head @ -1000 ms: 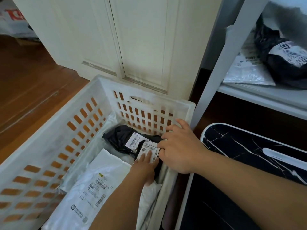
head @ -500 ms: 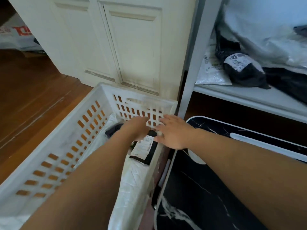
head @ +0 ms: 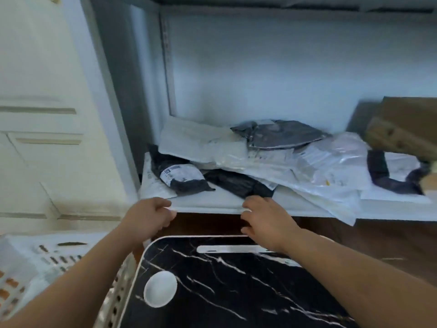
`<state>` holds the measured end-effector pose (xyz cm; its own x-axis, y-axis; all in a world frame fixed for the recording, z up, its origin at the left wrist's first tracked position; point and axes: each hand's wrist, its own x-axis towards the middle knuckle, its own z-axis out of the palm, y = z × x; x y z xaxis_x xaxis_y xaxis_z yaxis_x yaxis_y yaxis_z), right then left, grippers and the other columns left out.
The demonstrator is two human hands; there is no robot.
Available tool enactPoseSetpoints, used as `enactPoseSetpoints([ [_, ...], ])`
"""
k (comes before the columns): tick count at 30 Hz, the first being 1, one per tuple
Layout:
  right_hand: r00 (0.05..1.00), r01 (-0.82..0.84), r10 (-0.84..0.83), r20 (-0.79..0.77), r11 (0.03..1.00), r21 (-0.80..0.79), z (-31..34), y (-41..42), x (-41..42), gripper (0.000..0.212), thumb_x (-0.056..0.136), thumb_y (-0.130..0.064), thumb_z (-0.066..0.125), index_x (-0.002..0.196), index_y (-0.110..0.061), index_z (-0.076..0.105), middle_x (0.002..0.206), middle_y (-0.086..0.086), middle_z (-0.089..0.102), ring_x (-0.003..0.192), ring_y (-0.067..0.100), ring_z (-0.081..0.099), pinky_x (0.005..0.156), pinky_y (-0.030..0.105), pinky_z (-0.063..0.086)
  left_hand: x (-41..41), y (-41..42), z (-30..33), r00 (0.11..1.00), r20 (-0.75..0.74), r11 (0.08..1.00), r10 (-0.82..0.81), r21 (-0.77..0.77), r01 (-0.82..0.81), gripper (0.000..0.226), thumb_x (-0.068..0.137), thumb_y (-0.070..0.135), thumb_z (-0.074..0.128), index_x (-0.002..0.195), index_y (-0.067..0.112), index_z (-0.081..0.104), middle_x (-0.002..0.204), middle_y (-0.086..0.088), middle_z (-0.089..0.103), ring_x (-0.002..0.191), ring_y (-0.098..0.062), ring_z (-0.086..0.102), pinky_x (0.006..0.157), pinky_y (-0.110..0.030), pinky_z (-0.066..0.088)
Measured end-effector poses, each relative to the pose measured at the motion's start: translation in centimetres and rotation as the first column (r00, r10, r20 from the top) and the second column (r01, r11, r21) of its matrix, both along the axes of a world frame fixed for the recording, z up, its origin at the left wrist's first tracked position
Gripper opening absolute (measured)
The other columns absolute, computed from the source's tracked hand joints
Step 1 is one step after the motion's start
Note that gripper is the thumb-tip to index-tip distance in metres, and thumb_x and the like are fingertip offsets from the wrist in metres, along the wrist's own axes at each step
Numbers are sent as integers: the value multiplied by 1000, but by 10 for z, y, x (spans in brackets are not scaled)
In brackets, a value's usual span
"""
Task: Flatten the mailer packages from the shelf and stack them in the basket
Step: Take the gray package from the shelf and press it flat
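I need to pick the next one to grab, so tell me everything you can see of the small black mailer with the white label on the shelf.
The small black mailer is a crumpled, puffy bag of dark plastic film with a white printed label on top. It lies at the shelf's left front, on a flat white mailer, its back under the pile. Neither hand touches it.

Door: cream, panelled; far left
Board: black, white-veined marble pattern, white rim; lower centre, below shelf level
Cardboard box: brown; far right, blurred
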<state>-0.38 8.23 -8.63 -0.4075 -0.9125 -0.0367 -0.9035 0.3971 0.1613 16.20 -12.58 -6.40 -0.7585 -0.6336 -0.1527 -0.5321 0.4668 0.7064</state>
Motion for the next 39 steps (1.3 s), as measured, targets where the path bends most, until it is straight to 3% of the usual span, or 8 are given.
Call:
enactPoseSetpoints([
  [5, 947, 320, -321, -25, 947, -34, 10, 83, -64, 51, 97, -44, 45, 139, -15, 46, 157, 7, 19, 145, 25, 12, 114, 39, 17, -74, 67, -11, 985, 87, 980, -151, -114, 161, 38, 89, 29, 65, 124, 17, 61, 124, 1, 64, 110, -13, 59, 95, -21, 39],
  [9, 889, 451, -455, -52, 889, -79, 13, 115, -111, 52, 99, -42, 41, 145, -18, 38, 161, 7, 7, 148, 26, 1, 117, 41, 12, -137, 94, -1, 985, 26, 953, -170, -250, 171, 33, 92, 29, 59, 124, 23, 60, 125, 1, 62, 113, -15, 57, 95, -24, 40],
  [14, 910, 377, -399, -110, 909, -178, 33, 87, -159, 44, 99, -27, 40, 143, -20, 42, 161, 8, 9, 148, 27, 0, 117, 43, 9, -198, 94, 5, 974, 34, 837, -224, -505, 210, 37, 94, 29, 53, 130, 19, 55, 142, 0, 43, 129, -15, 42, 103, -25, 33],
  [26, 924, 327, -317, -212, 945, 14, 13, -22, -236, 28, 88, -13, 56, 113, -18, 69, 161, 3, 1, 147, 32, -11, 116, 57, -3, -245, 46, -22, 982, -33, 853, -187, -501, 145, 36, 99, 31, 44, 126, 14, 61, 145, -7, 42, 135, -22, 36, 109, -30, 25],
  [31, 909, 387, -368, -197, 919, 69, 7, -28, -256, 45, 99, -23, 37, 143, -17, 44, 160, 2, 15, 148, 29, -4, 116, 59, -3, -236, 36, -24, 979, -65, 851, -194, -507, 135, 33, 99, 29, 45, 119, 13, 64, 136, -4, 50, 130, -18, 40, 104, -28, 30],
  [36, 908, 354, -382, -175, 919, -172, 35, -19, -231, 54, 92, -10, 40, 146, -11, 37, 156, 0, 23, 147, 22, 9, 116, 57, -2, -224, 40, -3, 967, -253, 974, -34, -227, -25, 29, 96, 32, 52, 116, 15, 65, 119, 2, 59, 112, -20, 54, 93, -33, 44],
  [38, 929, 253, -318, -188, 919, -303, 47, -13, -204, 60, 87, -6, 42, 146, -9, 35, 155, 2, 25, 146, 21, 13, 115, 54, -1, -219, 42, 10, 923, -347, 966, 167, 247, -82, 35, 92, 40, 58, 114, 12, 62, 110, -1, 63, 101, -20, 59, 92, -35, 48],
  [39, 940, 162, -256, -226, 917, -365, 50, -10, -186, 59, 84, -5, 43, 143, -7, 41, 152, 4, 32, 144, 23, 21, 114, 53, 3, -218, 41, 16, 886, -367, 846, 284, 531, -51, 46, 90, 44, 60, 117, 7, 58, 108, -5, 63, 100, -22, 62, 93, -36, 50],
])
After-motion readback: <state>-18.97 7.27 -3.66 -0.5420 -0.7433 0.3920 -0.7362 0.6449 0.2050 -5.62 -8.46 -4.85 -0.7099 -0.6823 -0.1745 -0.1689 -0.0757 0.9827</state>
